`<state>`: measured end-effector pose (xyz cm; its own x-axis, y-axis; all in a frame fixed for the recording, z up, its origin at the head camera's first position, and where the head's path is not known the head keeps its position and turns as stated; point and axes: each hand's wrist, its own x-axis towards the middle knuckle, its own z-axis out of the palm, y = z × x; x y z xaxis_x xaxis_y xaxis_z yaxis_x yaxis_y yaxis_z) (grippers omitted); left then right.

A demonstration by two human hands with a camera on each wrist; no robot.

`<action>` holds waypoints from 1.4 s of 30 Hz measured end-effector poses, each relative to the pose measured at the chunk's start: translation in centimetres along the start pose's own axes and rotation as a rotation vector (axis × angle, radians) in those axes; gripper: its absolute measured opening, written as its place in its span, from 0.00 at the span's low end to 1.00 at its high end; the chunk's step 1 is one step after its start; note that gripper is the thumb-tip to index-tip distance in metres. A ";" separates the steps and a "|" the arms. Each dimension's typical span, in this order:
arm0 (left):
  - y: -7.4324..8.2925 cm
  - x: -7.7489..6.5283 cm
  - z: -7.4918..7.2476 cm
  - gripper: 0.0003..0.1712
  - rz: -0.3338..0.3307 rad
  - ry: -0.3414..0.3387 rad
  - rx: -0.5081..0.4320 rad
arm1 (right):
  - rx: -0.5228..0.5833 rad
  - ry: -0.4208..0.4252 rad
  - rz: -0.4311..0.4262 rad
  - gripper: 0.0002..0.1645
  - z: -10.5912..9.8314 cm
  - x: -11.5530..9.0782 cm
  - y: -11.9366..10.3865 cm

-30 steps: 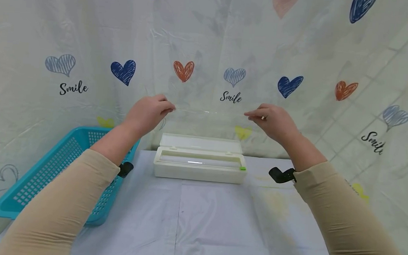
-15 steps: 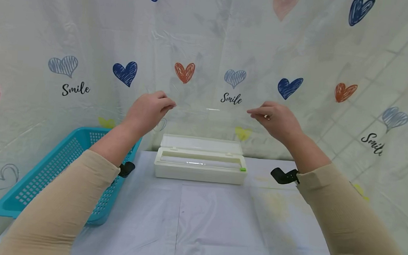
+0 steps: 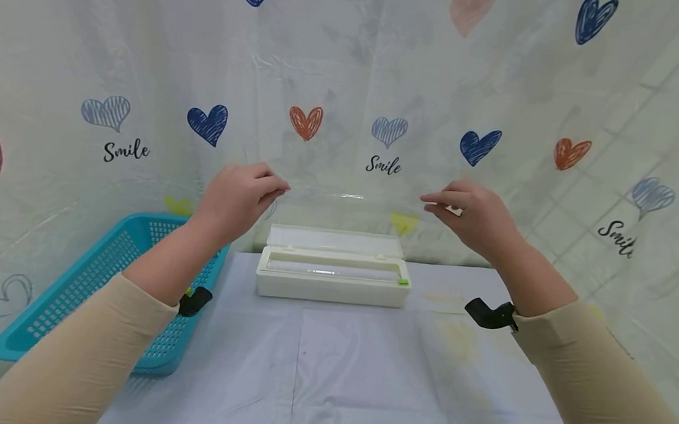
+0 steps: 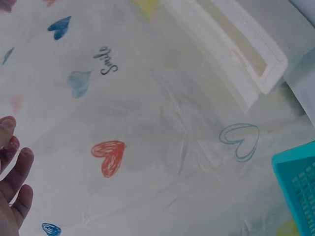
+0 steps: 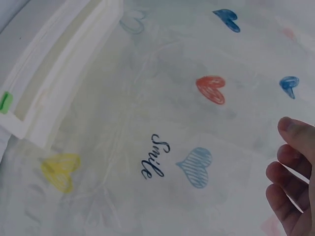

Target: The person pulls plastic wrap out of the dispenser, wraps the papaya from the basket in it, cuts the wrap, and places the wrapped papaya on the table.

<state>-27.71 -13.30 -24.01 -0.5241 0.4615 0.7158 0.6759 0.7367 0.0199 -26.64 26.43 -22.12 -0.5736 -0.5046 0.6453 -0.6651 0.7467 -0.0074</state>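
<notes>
In the head view my left hand [image 3: 238,197] and right hand [image 3: 473,214] are raised above and behind the box, spread apart. Between them hangs a sheet of clear plastic wrap [image 3: 347,195], seen mainly by a bright glint. My left thumb and fingertips pinch its left edge; the right fingertips hold the other edge, though the film is hard to make out there. Below stands a white plastic wrap dispenser [image 3: 331,290] with its lid raised, a roll inside and a green slider [image 3: 403,281] at the right end. Fingers of each hand show in the wrist views.
A turquoise perforated basket [image 3: 158,363] stands on the left, partly behind my left arm. White cloth [image 3: 353,368] covers the table. Behind it hangs a pale curtain [image 3: 337,63] printed with hearts and "Smile".
Both hands have dropped a little and moved slightly farther apart over the last half second. The film's glint has dropped too. The dispenser and basket stay put.
</notes>
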 end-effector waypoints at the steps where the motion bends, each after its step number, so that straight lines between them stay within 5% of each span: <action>1: 0.3 -0.3 -0.2 0.10 0.010 0.005 -0.003 | 0.002 0.017 -0.034 0.15 -0.1 -0.4 -0.1; 8: 2.1 -2.1 -1.6 0.09 0.063 0.028 0.009 | -0.033 0.103 -0.185 0.16 -0.9 -2.5 -1.5; 14: 3.0 -3.9 -2.2 0.08 0.120 0.024 -0.024 | -0.031 0.096 -0.265 0.20 -1.6 -4.1 -2.9; 16: 3.2 -4.6 -2.3 0.08 0.136 0.007 -0.056 | -0.019 0.084 -0.287 0.13 -1.7 -4.7 -3.2; 18: 3.5 -5.4 -2.5 0.08 0.146 -0.020 -0.088 | 0.005 0.073 -0.296 0.14 -1.7 -5.4 -3.7; 21: 4.1 -6.9 -2.8 0.11 0.144 -0.080 -0.129 | 0.036 0.071 -0.308 0.28 -1.5 -6.6 -4.4; 24: 4.9 -8.6 -3.0 0.14 0.126 -0.152 -0.159 | 0.069 0.051 -0.303 0.29 -1.3 -7.9 -5.2; 33: 7.2 -13.6 -2.3 0.14 0.101 -0.300 -0.228 | 0.269 -0.112 -0.244 0.18 0.2 -12.9 -7.1; 37: 7.9 -15.7 -1.1 0.13 0.090 -0.338 -0.253 | 0.310 -0.152 -0.245 0.14 1.4 -15.0 -7.6; 42: 8.5 -18.4 0.9 0.09 0.029 -0.467 -0.300 | 0.383 -0.209 -0.236 0.03 3.4 -17.3 -7.7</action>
<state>-12.82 -15.09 -37.60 -0.6310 0.6998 0.3349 0.7756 0.5790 0.2514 -13.22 27.92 -35.86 -0.4433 -0.7463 0.4965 -0.8940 0.4082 -0.1846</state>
